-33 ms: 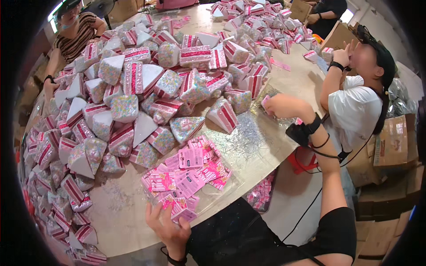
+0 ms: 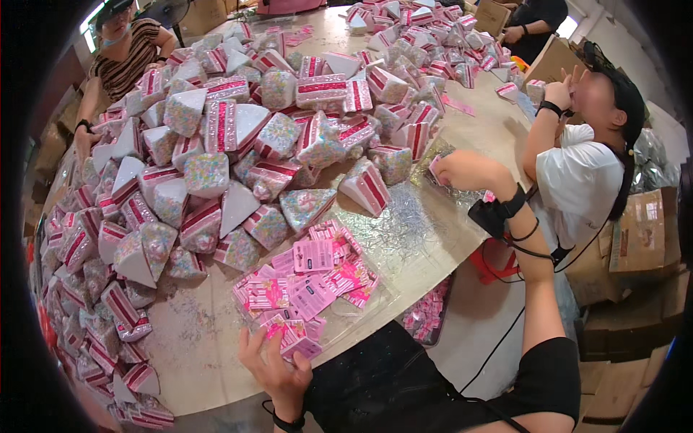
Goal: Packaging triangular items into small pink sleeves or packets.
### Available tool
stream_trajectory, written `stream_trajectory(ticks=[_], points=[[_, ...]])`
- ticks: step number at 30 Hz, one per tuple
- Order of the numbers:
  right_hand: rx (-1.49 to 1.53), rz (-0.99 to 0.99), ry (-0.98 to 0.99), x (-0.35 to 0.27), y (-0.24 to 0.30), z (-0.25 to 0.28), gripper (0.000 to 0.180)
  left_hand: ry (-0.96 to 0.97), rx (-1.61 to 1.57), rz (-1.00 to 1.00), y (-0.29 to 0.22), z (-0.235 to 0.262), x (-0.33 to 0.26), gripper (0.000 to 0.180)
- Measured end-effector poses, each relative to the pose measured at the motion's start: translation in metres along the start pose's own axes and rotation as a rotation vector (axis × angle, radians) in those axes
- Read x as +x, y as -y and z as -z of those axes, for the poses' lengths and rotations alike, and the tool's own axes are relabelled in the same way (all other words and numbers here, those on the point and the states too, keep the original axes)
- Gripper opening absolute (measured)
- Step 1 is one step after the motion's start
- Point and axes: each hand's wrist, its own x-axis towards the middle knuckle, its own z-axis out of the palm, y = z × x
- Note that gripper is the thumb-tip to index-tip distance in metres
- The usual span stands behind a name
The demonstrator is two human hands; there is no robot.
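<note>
At the table's near edge, my left hand (image 2: 278,372) has its fingers spread around the near end of a loose pile of pink printed cards (image 2: 312,296). Its fingertips touch the nearest cards. The cards lie on a clear plastic sheet or bag (image 2: 368,307). Out to the right, my right hand (image 2: 473,173) is closed with its fingertips pinched on a small pink piece (image 2: 435,167), mostly hidden by the fingers, over crinkled clear plastic. Closest to that hand are toy cake slices (image 2: 366,186) with pink-and-white layers and coloured sprinkles.
A large heap of cake slices (image 2: 206,175) covers the left and far table (image 2: 209,375). Silver glitter (image 2: 415,220) lies mid-table. A person in white (image 2: 581,169) sits at the right; another in stripes (image 2: 126,54) is at far left. A bin of pink pieces (image 2: 427,317) and cardboard boxes (image 2: 639,231) stand beside the table.
The view has shifted very slightly, so the heap appears a little further right. Both my hands keep nearly the same place and pose.
</note>
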Motion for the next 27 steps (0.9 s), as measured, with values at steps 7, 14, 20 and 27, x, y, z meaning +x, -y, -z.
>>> stream_trajectory(ticks=[7,14,20,27], points=[[-0.113,-0.149,-0.533,-0.038,0.028,0.025,0.012,-0.024,-0.085,-0.007,-0.007,0.001,0.007,0.031],[-0.199,-0.012,-0.940,-0.037,0.045,0.015,0.011,-0.089,-0.074,-0.006,0.000,0.002,0.004,0.035],[-0.231,0.010,-0.903,-0.042,0.023,-0.005,0.010,-0.102,-0.105,-0.105,0.007,-0.004,0.001,0.041],[-0.009,-0.039,-0.668,-0.050,0.010,-0.017,0.011,-0.153,-0.099,-0.119,-0.001,-0.008,0.005,0.038]])
